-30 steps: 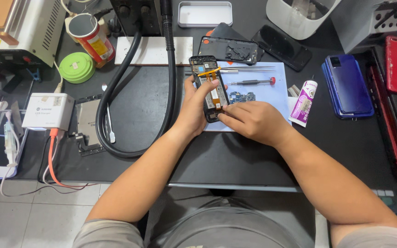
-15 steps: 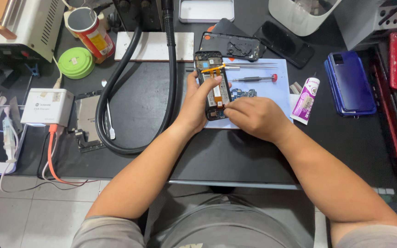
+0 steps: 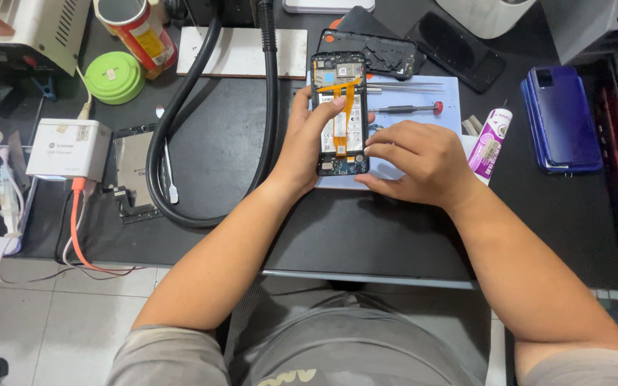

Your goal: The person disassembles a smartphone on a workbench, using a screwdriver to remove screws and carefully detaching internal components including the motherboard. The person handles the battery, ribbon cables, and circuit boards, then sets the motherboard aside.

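Fingers of the left hand [image 3: 309,146] are wrapped around the left edge of an opened smartphone [image 3: 339,114], thumb pressed on its orange flex cable [image 3: 342,100]. Right hand [image 3: 416,161] is curled at the phone's 4 o'clock, fingertips resting on the lower right edge; nothing is gripped by it.

The phone is held just above a pale blue work mat [image 3: 413,111] at 12 o'clock on a black matte bench [image 3: 366,236]. Grey tiled floor is seen at 7 o'clock.

Phone: back cover off, black frame, exposed board and battery. A thick black rubber hose [image 3: 162,136] is looped at 10 o'clock. A red-capped screwdriver [image 3: 405,109] and metal tweezers [image 3: 405,87] are laid on the mat at 1 o'clock. A white adhesive tube [image 3: 489,136] with purple print lies at 2 o'clock, a glossy blue phone [image 3: 561,118] beyond it. A white charger box [image 3: 69,149] with orange cable is at 9 o'clock, a bare metal phone frame [image 3: 131,164] beside it.

A red cylindrical can [image 3: 137,28] stands open at 11 o'clock; its contents cannot be told. A round green tin [image 3: 114,76] beside it is lidded.
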